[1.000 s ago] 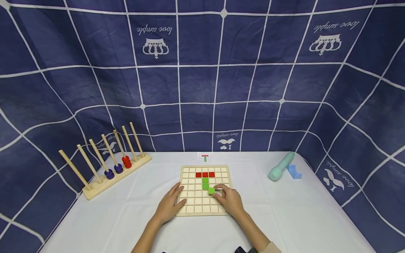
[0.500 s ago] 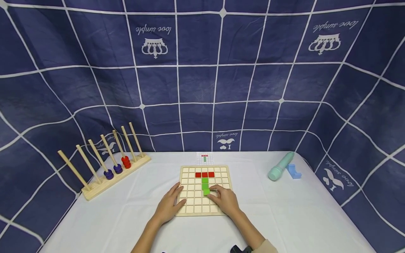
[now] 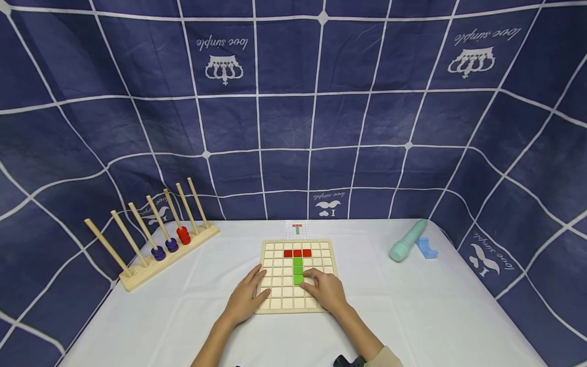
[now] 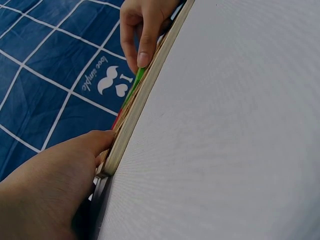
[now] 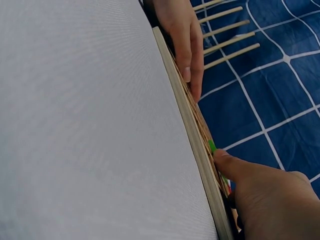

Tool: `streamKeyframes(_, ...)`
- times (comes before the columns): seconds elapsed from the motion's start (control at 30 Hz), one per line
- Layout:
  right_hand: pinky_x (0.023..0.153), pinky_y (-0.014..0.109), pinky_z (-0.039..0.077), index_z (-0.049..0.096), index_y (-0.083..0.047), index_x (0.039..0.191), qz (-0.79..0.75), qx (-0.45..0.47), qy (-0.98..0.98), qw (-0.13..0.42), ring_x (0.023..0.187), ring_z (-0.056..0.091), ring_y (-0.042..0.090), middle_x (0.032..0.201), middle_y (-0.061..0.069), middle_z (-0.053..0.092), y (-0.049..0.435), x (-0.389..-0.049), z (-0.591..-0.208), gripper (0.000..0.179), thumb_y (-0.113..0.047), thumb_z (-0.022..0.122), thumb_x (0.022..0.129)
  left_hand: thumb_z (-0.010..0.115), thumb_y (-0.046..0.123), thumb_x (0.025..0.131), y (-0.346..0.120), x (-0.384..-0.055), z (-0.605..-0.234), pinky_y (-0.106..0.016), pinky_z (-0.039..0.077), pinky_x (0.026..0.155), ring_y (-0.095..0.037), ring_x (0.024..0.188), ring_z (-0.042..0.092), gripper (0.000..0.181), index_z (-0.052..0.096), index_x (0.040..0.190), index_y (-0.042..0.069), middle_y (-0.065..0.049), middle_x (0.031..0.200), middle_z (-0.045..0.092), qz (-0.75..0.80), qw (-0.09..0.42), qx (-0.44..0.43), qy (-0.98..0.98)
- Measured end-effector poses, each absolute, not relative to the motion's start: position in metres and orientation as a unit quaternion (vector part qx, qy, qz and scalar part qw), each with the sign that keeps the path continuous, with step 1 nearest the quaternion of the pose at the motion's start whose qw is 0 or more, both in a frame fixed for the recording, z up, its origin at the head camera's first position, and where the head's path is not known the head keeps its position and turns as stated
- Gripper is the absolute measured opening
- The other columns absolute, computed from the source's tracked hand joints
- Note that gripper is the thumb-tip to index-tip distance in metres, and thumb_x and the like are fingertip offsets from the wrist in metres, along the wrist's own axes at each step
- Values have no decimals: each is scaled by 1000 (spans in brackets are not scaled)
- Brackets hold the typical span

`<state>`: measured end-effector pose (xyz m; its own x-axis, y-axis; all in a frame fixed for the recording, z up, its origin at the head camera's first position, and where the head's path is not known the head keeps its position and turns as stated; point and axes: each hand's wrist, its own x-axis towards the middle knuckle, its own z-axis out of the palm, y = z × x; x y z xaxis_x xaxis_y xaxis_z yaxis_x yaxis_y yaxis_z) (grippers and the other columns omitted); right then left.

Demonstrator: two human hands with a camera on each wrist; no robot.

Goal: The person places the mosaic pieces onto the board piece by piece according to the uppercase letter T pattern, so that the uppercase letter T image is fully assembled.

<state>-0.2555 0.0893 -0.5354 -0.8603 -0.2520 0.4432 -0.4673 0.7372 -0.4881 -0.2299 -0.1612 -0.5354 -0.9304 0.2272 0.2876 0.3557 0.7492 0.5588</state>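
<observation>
A wooden grid board (image 3: 276,292) lies flat on the white table. Three red tiles form a row near its top, and below the middle red tile (image 3: 297,253) runs a column of three green tiles. My right hand (image 3: 330,291) pinches the lowest green tile (image 3: 298,280) between thumb and forefinger; the tile sits in line under the other two. My left hand (image 3: 242,302) rests along the board's left edge with fingers extended, thumb on the near part. In the left wrist view the left thumb (image 4: 102,141) touches the board's rim.
Behind the board lies a small printed card (image 3: 291,233) with a red and green T pattern. A wooden peg stand (image 3: 137,275) with purple and red beads is at the left. A teal flashlight-shaped object (image 3: 407,241) and a light blue piece (image 3: 427,248) lie at the right.
My right hand has moved left with the green tile and lowered it, from tilted above the board to flat below the other green tiles. My left hand has stayed put.
</observation>
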Motion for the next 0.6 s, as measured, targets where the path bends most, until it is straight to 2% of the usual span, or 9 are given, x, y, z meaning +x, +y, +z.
streamKeyframes(0.6,39,18,26,70,-16,98,320,205,-908,175,43,30,-2,49,-16,36,90,-254,-533,30,-37,73,77,56,41,90,-161,-230,-535,-56,31,99,-38,128,34,58,45,136,6,-11,148,29,-316,87,-151,-933)
